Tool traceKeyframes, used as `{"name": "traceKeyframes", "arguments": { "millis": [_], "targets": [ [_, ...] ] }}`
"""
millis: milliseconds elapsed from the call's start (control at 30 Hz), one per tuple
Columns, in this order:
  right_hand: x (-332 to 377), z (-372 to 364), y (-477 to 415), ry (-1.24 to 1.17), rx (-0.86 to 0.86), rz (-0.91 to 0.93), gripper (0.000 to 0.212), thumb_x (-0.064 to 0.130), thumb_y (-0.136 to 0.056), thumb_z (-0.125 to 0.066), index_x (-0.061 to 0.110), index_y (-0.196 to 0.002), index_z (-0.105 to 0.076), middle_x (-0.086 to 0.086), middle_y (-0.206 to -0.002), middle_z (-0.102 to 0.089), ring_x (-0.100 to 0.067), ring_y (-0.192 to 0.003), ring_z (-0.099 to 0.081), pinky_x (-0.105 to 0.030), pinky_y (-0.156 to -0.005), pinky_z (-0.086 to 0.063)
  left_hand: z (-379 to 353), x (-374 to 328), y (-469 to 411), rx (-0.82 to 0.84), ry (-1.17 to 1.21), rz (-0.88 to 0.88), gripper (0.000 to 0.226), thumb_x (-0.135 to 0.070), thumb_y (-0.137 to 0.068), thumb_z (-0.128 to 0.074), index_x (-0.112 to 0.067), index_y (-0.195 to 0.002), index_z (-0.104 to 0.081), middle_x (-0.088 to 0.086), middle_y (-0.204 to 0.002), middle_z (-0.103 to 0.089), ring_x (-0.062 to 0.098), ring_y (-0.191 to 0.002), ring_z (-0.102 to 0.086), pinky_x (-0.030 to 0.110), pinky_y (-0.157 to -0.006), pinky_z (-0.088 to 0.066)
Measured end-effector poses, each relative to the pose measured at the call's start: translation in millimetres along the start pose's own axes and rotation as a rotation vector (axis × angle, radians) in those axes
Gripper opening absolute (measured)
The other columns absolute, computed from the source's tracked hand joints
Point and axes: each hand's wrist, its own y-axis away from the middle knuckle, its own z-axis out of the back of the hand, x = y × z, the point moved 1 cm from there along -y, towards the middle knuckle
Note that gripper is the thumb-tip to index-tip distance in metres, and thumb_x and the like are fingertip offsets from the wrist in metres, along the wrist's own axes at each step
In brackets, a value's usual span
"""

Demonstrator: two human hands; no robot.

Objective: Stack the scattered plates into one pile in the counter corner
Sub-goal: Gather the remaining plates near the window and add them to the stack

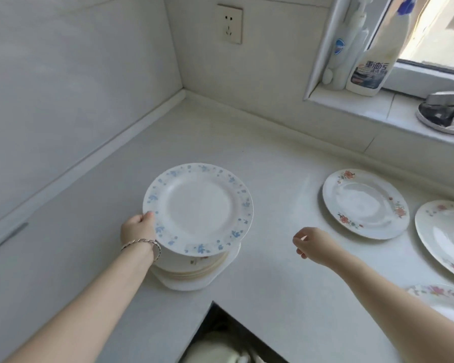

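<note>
Presently the left hand (138, 229) is pinching the rim of the blue-patterned plate (197, 208) atop the pile (194, 268) on the table (268, 163), while the right hand (311, 243), loosely curled and holding nothing, is likely reaching next for the red-flowered plate (364, 204).

wall socket (229, 24) | cleaner bottle (370, 66) on windowsill (362, 106) | dark-contents dish (444, 115)

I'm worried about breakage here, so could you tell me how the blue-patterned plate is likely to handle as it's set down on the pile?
The blue-patterned plate looks like rigid glazed ceramic, so probably brittle if dropped. Its glossy rim may be slippery, and the left hand pinches only one edge. It overhangs the pile, so it could slide or tip if released off-centre.
</note>
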Motion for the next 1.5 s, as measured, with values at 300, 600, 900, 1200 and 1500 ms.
{"name": "traceKeyframes", "arguments": {
  "millis": [300, 600, 900, 1200, 1500],
  "targets": [
    [29, -27, -12, 0.072, 0.054, -0.016, 0.013, 0.020, -0.089, -0.045, 0.017, -0.089, -0.058, -0.001, -0.078, -0.068, -0.015, -0.063, -0.061, -0.018, -0.050, -0.041, 14, 32, -31, 0.060, 0.001, 0.110, 0.014, -0.011, -0.086, -0.054, -0.005, -0.073, -0.053, 0.012, -0.076, -0.047, 0.021, -0.071, -0.042, 0.027, -0.056, -0.033],
    [34, -38, -12, 0.106, 0.090, -0.025, 0.021, 0.023, -0.092, -0.044, 0.015, -0.105, -0.059, 0.002, -0.079, -0.066, -0.008, -0.063, -0.060, -0.016, -0.049, -0.040, 23, 36, -39, 0.235, -0.550, -0.016, 0.032, -0.022, -0.092, -0.042, -0.004, -0.067, -0.053, 0.019, -0.074, -0.059, 0.031, -0.069, -0.058, 0.033, -0.067, -0.050],
    [20, -41, -10, 0.129, 0.107, -0.068, 0.025, 0.023, -0.093, -0.046, 0.012, -0.112, -0.058, 0.006, -0.072, -0.062, -0.006, -0.062, -0.059, -0.016, -0.052, -0.041, 24, 19, -24, 0.225, -1.022, -0.229, 0.043, -0.036, -0.096, -0.033, -0.001, -0.116, -0.048, 0.021, -0.116, -0.061, 0.034, -0.102, -0.060, 0.033, -0.074, -0.039],
    [20, -52, -10, 0.134, 0.135, -0.068, 0.025, 0.022, -0.093, -0.046, 0.011, -0.111, -0.059, 0.004, -0.075, -0.062, -0.007, -0.062, -0.059, -0.015, -0.055, -0.044, 5, 49, -22, 0.270, -0.117, 0.014, 0.060, -0.015, -0.084, -0.064, -0.010, -0.137, -0.037, 0.011, -0.133, -0.055, 0.029, -0.116, -0.057, 0.041, -0.100, -0.045],
    [4, -61, -15, 0.104, 0.132, -0.096, 0.021, 0.024, -0.093, -0.045, 0.015, -0.106, -0.059, 0.008, -0.072, -0.061, -0.007, -0.065, -0.060, -0.017, -0.057, -0.046, -16, 26, 1, 0.233, -0.780, -0.722, 0.065, -0.006, -0.072, -0.073, 0.004, -0.131, -0.049, 0.034, -0.138, -0.042, 0.051, -0.126, -0.044, 0.055, -0.101, -0.039]
  ]
}}
